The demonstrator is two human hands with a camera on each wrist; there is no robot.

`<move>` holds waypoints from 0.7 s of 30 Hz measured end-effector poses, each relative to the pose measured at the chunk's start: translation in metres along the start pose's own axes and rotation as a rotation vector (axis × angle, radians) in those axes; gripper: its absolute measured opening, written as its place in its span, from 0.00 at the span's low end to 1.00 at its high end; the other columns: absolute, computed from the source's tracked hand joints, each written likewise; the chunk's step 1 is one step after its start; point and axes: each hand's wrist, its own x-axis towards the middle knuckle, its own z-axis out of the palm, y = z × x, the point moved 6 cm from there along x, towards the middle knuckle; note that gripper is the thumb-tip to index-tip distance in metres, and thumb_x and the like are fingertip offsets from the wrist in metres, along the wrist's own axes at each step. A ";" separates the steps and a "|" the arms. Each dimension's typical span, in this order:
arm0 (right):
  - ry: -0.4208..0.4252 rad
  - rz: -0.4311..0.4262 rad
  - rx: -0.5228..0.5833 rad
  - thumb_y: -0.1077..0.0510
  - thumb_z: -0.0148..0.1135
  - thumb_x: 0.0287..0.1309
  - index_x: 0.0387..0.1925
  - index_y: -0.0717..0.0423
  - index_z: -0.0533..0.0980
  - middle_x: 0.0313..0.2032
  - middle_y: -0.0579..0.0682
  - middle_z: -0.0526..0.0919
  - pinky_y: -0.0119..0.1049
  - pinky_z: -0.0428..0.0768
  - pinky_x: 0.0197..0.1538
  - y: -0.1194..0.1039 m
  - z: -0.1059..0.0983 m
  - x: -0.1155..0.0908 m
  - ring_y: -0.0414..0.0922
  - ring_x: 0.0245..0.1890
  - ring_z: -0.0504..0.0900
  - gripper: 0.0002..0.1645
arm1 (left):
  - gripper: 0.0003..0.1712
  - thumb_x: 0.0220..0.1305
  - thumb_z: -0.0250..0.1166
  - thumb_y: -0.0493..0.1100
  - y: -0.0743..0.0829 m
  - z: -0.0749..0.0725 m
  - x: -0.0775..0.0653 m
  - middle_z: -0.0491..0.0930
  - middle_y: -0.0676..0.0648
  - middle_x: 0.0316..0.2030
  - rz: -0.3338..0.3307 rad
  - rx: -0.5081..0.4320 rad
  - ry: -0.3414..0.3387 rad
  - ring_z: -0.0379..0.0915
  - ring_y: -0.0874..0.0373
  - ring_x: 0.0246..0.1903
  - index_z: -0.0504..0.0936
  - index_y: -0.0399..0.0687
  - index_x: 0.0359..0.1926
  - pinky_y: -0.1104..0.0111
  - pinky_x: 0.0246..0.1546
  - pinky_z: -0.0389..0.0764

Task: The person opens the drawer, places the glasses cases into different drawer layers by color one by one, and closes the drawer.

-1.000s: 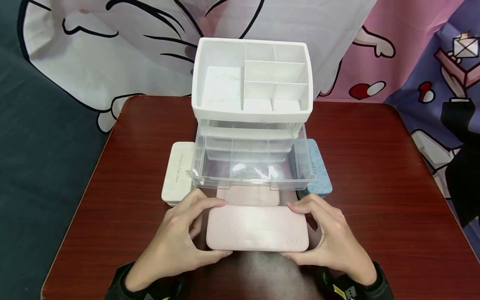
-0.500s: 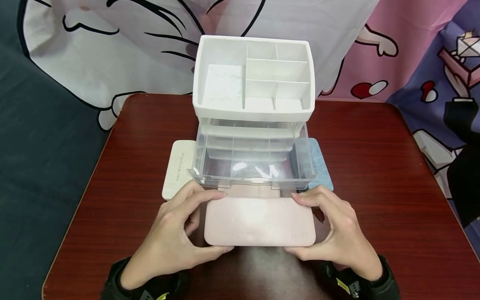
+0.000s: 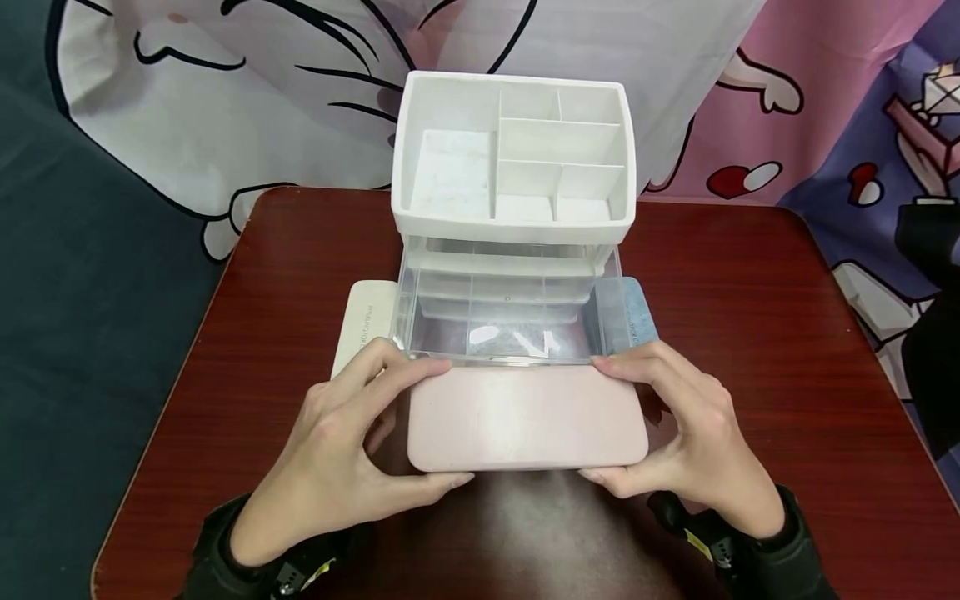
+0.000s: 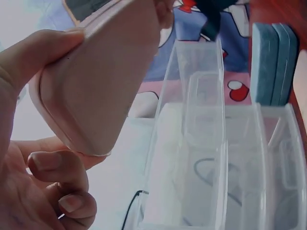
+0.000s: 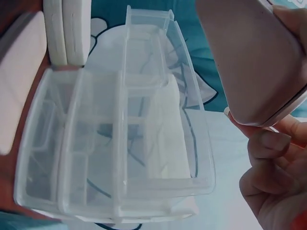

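A pink rounded case (image 3: 527, 417) is held level between both hands, above the table and just in front of the drawer organizer (image 3: 517, 232). My left hand (image 3: 337, 442) grips its left end, thumb on the near edge and fingers at the far edge. Its right end is gripped the same way by my right hand (image 3: 678, 425). The organizer's clear top drawer (image 3: 517, 333) is pulled out, and the case's far edge meets its front in the head view. The wrist views show the case (image 4: 100, 72) raised beside the drawer (image 5: 158, 110).
A white case (image 3: 367, 317) stands left of the organizer and a blue case (image 3: 639, 312) right of it. A second pink case (image 5: 19, 81) lies on the table in front of the lower drawers, hidden in the head view. Patterned cloth (image 3: 225, 108) hangs behind the table (image 3: 750, 333).
Both hands have raised the pink case and moved it away from me, toward the pulled-out drawer. It looks larger and now covers the second pink case in the head view.
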 end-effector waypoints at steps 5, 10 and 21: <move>0.008 -0.039 -0.071 0.38 0.70 0.45 0.39 0.72 0.78 0.32 0.58 0.82 0.25 0.68 0.27 0.000 -0.003 0.010 0.36 0.29 0.73 0.38 | 0.34 0.48 0.69 0.62 0.005 -0.006 0.012 0.73 0.51 0.33 0.081 0.072 0.043 0.61 0.70 0.19 0.81 0.43 0.50 0.83 0.19 0.62; 0.033 -0.083 -0.172 0.36 0.67 0.47 0.38 0.71 0.80 0.32 0.59 0.83 0.27 0.70 0.24 -0.001 -0.007 0.018 0.40 0.26 0.75 0.39 | 0.33 0.50 0.65 0.63 0.011 -0.009 0.023 0.75 0.49 0.32 0.143 0.143 0.061 0.69 0.65 0.23 0.82 0.41 0.48 0.77 0.19 0.69; 0.057 -0.074 -0.233 0.33 0.65 0.47 0.38 0.69 0.80 0.31 0.57 0.83 0.26 0.67 0.23 0.005 -0.010 0.020 0.37 0.23 0.70 0.39 | 0.38 0.29 0.78 0.53 0.011 -0.010 0.035 0.73 0.49 0.32 0.185 0.194 0.048 0.60 0.68 0.20 0.81 0.40 0.45 0.81 0.17 0.62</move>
